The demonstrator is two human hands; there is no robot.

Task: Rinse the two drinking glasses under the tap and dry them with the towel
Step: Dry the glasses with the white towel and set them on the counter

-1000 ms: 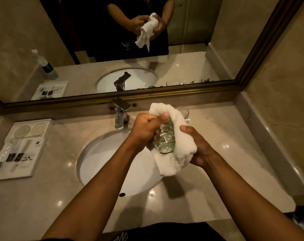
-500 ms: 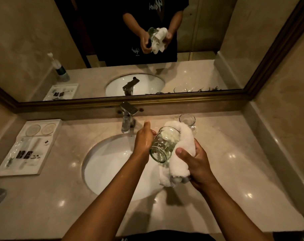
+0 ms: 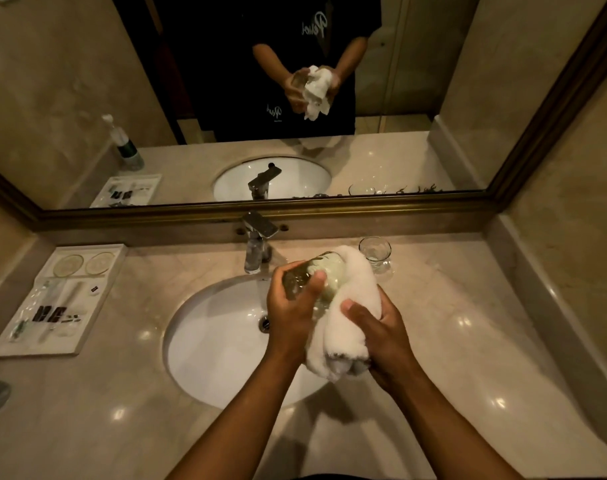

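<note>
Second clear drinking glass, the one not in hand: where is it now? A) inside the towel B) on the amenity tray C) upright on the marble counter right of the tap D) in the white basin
C: the second clear drinking glass stands upright on the beige marble counter, right of the chrome tap.

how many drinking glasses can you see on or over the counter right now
2. One glass is gripped by the left hand against the towel over the sink; the second glass stands on the counter behind.
</note>
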